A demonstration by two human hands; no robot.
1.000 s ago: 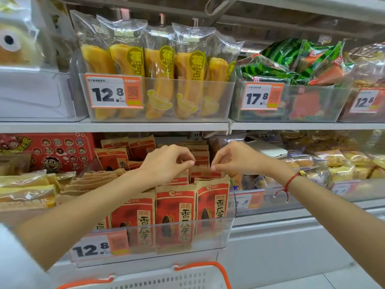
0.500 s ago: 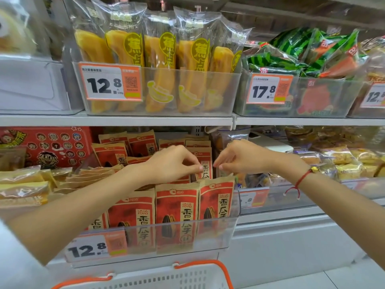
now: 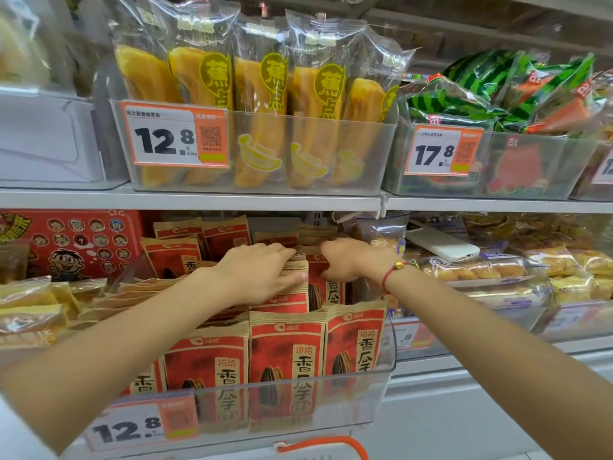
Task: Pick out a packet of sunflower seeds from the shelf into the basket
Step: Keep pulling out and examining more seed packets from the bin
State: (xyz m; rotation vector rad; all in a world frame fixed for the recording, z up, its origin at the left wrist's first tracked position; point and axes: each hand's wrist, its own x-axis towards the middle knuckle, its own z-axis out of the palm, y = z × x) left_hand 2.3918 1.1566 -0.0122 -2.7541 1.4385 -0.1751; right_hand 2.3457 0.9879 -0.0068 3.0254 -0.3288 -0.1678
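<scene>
Two hands on crinkly seed packets

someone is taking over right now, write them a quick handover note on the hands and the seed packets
Left hand: fingers on the tops of the middle-row sunflower seed packets, thumb on one's face.
Right hand: fingers curled at the top of the neighbouring packet.
Done: hands are at the packets; none lifted clear.
Left: pull one packet out and drop it into the basket, whose orange handle shows at the bottom edge.
</scene>
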